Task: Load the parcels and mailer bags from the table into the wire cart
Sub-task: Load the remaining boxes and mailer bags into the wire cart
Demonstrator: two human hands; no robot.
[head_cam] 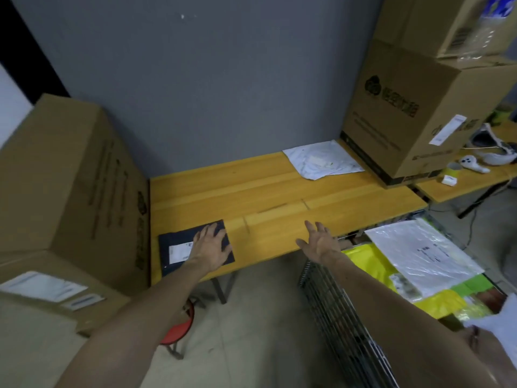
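Left hand [211,247] flat, fingers spread, pressing dark mailer [179,243] to slide it; right hand [321,242] open, empty, beside it toward wire cart [330,309].

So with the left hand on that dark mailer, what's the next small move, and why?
Probably grip the dark mailer bag with the left hand and lift it toward the wire cart: that hand lies flat on it, fingers straight, the right hand hovers open and empty, and the cart stands just right of the table.

No text is legible; the right cardboard box [391,130] print and dark mailer [170,265] label [180,252] are blurred.
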